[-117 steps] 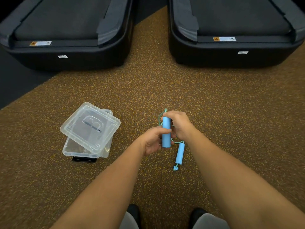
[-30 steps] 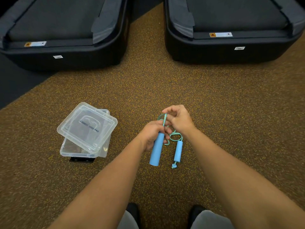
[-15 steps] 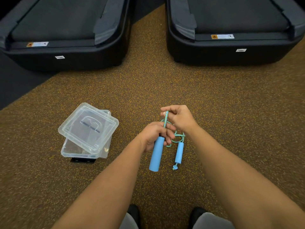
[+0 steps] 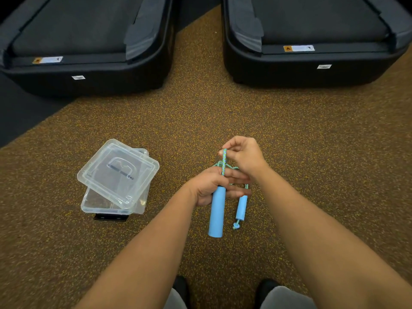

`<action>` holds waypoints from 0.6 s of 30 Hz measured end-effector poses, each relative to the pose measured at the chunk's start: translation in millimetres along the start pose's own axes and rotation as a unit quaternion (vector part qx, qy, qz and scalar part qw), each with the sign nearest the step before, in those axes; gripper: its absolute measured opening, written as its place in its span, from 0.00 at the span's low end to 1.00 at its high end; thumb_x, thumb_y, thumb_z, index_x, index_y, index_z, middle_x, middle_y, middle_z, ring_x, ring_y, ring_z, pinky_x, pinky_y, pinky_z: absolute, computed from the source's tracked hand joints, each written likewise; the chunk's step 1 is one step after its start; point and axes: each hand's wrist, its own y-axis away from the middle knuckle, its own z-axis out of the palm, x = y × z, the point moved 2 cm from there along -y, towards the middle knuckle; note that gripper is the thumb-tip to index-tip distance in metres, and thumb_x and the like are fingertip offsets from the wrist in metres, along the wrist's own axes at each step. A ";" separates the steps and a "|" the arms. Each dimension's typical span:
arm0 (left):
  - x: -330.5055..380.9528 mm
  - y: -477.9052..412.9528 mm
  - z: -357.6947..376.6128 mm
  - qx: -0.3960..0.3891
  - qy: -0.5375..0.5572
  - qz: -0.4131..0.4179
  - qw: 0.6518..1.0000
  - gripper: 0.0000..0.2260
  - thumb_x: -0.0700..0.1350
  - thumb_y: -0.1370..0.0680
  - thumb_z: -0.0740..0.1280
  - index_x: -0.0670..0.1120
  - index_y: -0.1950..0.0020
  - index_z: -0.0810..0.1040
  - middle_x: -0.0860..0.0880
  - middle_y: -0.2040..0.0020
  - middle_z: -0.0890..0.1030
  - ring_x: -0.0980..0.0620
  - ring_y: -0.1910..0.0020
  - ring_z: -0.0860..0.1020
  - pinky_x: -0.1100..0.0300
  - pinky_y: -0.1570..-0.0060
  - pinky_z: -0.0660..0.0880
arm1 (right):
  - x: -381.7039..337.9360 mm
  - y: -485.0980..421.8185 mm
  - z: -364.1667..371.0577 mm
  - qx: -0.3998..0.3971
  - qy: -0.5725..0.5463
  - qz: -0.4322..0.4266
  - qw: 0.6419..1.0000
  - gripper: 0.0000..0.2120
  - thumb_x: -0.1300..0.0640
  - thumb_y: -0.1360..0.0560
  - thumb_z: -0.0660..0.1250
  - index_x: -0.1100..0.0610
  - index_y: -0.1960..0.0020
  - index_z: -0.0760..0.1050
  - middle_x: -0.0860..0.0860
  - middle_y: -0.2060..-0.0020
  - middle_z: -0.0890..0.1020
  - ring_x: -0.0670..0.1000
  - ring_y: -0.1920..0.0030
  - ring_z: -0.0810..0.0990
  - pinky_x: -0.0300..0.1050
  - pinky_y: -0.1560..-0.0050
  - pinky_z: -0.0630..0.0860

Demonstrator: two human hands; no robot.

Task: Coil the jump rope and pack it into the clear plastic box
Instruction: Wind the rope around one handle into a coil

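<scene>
Beside the box [image 4: 98,206], left hand [image 4: 211,186] holds handle [image 4: 216,215] pointing toward person.

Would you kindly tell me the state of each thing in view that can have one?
clear plastic box: on the floor, not closed.
lid: resting askew on top, unlatched.
left hand: gripping the first handle.
right hand: pinching the jump rope upright.
jump rope: loosely looped, not packed.
second handle: hanging free.

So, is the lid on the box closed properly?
Not closed. The lid lies skewed across the box, its corners overhanging the rim.
</scene>
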 end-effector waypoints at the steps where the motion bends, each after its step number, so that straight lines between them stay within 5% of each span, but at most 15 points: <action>1: 0.7 0.3 0.3 -0.006 -0.004 -0.002 1.000 0.21 0.27 0.34 0.56 0.34 0.44 0.76 0.36 0.44 0.80 0.38 0.46 0.81 0.56 0.51 0.80 | 2.3 -0.7 -1.0 0.003 -0.003 0.002 1.000 0.11 0.67 0.33 0.74 0.54 0.64 0.76 0.52 0.69 0.79 0.44 0.69 0.77 0.37 0.64 0.75; 9: 23.2 6.5 10.2 -0.063 0.004 0.032 0.997 0.17 0.26 0.34 0.55 0.37 0.51 0.76 0.37 0.51 0.83 0.38 0.53 0.83 0.47 0.53 0.80 | 5.6 3.2 -4.4 -0.044 -0.041 0.021 0.998 0.07 0.70 0.31 0.71 0.58 0.62 0.80 0.51 0.67 0.82 0.43 0.68 0.80 0.37 0.64 0.79; 13: 36.3 5.7 7.3 -0.025 0.042 0.106 0.993 0.18 0.25 0.32 0.56 0.36 0.47 0.75 0.37 0.48 0.82 0.39 0.50 0.82 0.51 0.53 0.80 | 9.9 9.8 -3.1 -0.082 -0.102 0.089 0.987 0.13 0.69 0.24 0.55 0.66 0.61 0.76 0.53 0.73 0.80 0.48 0.72 0.79 0.38 0.72 0.76; 18: 41.0 5.1 -1.7 0.041 0.083 0.170 0.981 0.22 0.25 0.33 0.54 0.34 0.41 0.74 0.36 0.43 0.80 0.40 0.43 0.80 0.53 0.45 0.77 | 15.3 15.5 9.1 -0.084 -0.025 0.032 0.996 0.11 0.69 0.26 0.62 0.61 0.50 0.80 0.58 0.56 0.83 0.50 0.58 0.81 0.46 0.58 0.79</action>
